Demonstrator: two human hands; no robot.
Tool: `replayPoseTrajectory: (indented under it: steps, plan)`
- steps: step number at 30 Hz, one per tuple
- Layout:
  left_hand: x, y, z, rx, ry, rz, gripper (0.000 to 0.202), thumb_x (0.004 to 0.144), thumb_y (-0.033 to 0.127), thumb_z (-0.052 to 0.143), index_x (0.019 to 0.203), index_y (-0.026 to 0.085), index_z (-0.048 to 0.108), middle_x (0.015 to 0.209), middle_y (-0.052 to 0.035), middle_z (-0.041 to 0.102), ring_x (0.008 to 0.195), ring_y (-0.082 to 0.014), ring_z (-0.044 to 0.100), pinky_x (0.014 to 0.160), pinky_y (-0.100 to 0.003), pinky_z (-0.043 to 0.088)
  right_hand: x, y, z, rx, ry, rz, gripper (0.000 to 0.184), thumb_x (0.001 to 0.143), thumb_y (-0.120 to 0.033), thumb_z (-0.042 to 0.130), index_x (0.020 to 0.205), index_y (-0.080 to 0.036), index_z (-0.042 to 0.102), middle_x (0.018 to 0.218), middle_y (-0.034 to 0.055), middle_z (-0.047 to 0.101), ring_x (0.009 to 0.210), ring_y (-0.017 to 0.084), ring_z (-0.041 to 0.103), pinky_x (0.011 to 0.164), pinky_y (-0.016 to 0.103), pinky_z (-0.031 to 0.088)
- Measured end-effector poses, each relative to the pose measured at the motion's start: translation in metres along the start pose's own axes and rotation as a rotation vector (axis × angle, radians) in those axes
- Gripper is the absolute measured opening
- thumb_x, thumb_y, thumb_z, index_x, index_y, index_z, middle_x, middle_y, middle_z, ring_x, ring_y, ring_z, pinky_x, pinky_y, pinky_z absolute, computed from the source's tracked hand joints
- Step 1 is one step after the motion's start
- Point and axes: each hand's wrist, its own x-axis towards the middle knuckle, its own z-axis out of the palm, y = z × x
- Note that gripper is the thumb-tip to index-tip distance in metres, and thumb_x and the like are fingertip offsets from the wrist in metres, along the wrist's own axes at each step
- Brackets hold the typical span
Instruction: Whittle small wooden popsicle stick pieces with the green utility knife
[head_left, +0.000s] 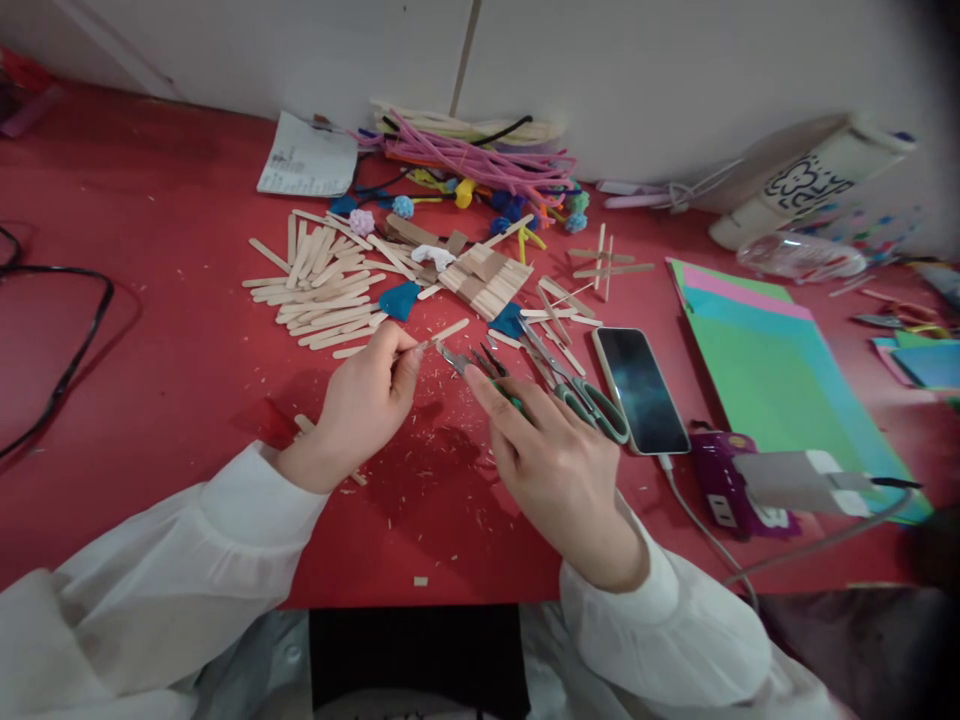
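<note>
My left hand is closed, pinching a thin wooden craft stick whose free end points up and right. My right hand is closed on a silver-tipped tool, its tip close to the stick; most of the tool is hidden under the fingers. Dark-jawed pliers with a bit of green handle show beside that hand; I cannot tell whether they are held. Scissors with grey-green handles lie just beyond the right hand. Small wood shavings are scattered on the red table between my hands.
Loose craft sticks lie ahead, beside a glued stick panel. Pipe cleaners are piled behind. At right are a phone with cable, a purple box, coloured sheets and a tumbler.
</note>
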Motion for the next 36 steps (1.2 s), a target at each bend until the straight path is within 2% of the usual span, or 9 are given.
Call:
replayPoseTrajectory:
  steps: [3, 7, 10, 14, 16, 19, 22, 27, 36]
  plan:
    - [-0.0001, -0.0003, -0.0005, 0.045, -0.010, 0.016, 0.011, 0.089, 0.027, 0.038, 0.081, 0.022, 0.043, 0.064, 0.0016, 0.052, 0.053, -0.0132, 0.047, 0.052, -0.026, 0.033, 0.0003, -0.0015, 0.0008, 0.033, -0.003, 0.013, 0.041, 0.086, -0.012, 0.045, 0.123, -0.025, 0.057, 0.093, 0.0022, 0.070, 0.067, 0.013, 0.063, 0.051, 0.024, 0.044]
    - [-0.0008, -0.0002, -0.0005, 0.050, -0.005, 0.025, 0.011, 0.089, 0.026, 0.036, 0.080, 0.022, 0.041, 0.065, 0.0010, 0.050, 0.055, -0.0147, 0.048, 0.054, -0.027, 0.034, 0.0011, -0.0013, 0.0009, 0.304, -0.062, 0.090, 0.040, 0.087, -0.013, 0.042, 0.124, -0.017, 0.056, 0.094, 0.0047, 0.071, 0.070, 0.013, 0.066, 0.057, 0.022, 0.051]
    - [-0.0008, -0.0007, 0.0011, 0.052, 0.029, 0.029, 0.011, 0.089, 0.027, 0.036, 0.078, 0.023, 0.039, 0.066, 0.0008, 0.048, 0.058, -0.0157, 0.048, 0.053, -0.027, 0.033, 0.0020, -0.0005, 0.0004, 0.501, -0.138, 0.160, 0.043, 0.087, -0.014, 0.042, 0.128, -0.013, 0.052, 0.099, 0.0085, 0.070, 0.080, 0.017, 0.067, 0.066, 0.025, 0.055]
    - [0.0005, -0.0028, 0.0036, 0.065, 0.043, 0.041, 0.010, 0.088, 0.027, 0.036, 0.079, 0.022, 0.039, 0.067, 0.0002, 0.047, 0.059, -0.0164, 0.048, 0.053, -0.027, 0.032, 0.0035, -0.0012, 0.0004, 0.788, -0.210, 0.293, 0.045, 0.086, -0.017, 0.045, 0.131, -0.016, 0.049, 0.113, 0.0080, 0.066, 0.100, 0.020, 0.064, 0.082, 0.031, 0.054]
    - [0.0011, -0.0040, 0.0042, 0.058, 0.048, 0.052, 0.010, 0.088, 0.027, 0.036, 0.080, 0.022, 0.039, 0.067, 0.0004, 0.047, 0.058, -0.0161, 0.047, 0.052, -0.027, 0.031, 0.0042, -0.0020, 0.0006, 0.927, -0.240, 0.356, 0.046, 0.085, -0.018, 0.047, 0.131, -0.019, 0.049, 0.111, 0.0057, 0.067, 0.100, 0.020, 0.064, 0.081, 0.033, 0.056]
    - [0.0011, -0.0047, 0.0042, -0.001, 0.088, 0.082, 0.011, 0.088, 0.028, 0.038, 0.079, 0.022, 0.038, 0.067, 0.0014, 0.047, 0.056, -0.0144, 0.045, 0.051, -0.026, 0.031, 0.0052, -0.0013, 0.0011, 1.051, -0.289, 0.441, 0.047, 0.086, -0.021, 0.048, 0.133, -0.020, 0.047, 0.091, 0.0040, 0.071, 0.082, 0.020, 0.068, 0.066, 0.032, 0.059]
    - [0.0001, -0.0042, 0.0038, -0.077, 0.118, 0.089, 0.009, 0.088, 0.025, 0.039, 0.079, 0.022, 0.037, 0.067, 0.0031, 0.044, 0.055, -0.0121, 0.043, 0.051, -0.025, 0.032, 0.0061, 0.0019, 0.0012, 1.088, -0.258, 0.479, 0.048, 0.086, -0.022, 0.050, 0.133, -0.019, 0.046, 0.090, 0.0042, 0.071, 0.076, 0.018, 0.068, 0.066, 0.032, 0.060]
    - [-0.0008, -0.0035, 0.0039, -0.144, 0.094, 0.037, 0.008, 0.087, 0.018, 0.039, 0.081, 0.022, 0.037, 0.067, 0.0047, 0.040, 0.054, -0.0098, 0.040, 0.052, -0.024, 0.032, 0.0054, 0.0061, 0.0012, 0.959, -0.133, 0.320, 0.044, 0.085, -0.018, 0.050, 0.129, -0.020, 0.050, 0.124, 0.0045, 0.060, 0.113, 0.020, 0.057, 0.097, 0.035, 0.048]
    - [-0.0015, -0.0026, 0.0040, -0.165, 0.079, 0.074, 0.007, 0.088, 0.021, 0.040, 0.081, 0.022, 0.036, 0.064, 0.0057, 0.038, 0.051, -0.0094, 0.038, 0.050, -0.024, 0.030, 0.0035, 0.0040, 0.0042, 0.817, -0.156, 0.263, 0.043, 0.088, -0.019, 0.045, 0.130, -0.014, 0.049, 0.128, 0.0086, 0.057, 0.117, 0.021, 0.054, 0.101, 0.036, 0.044]
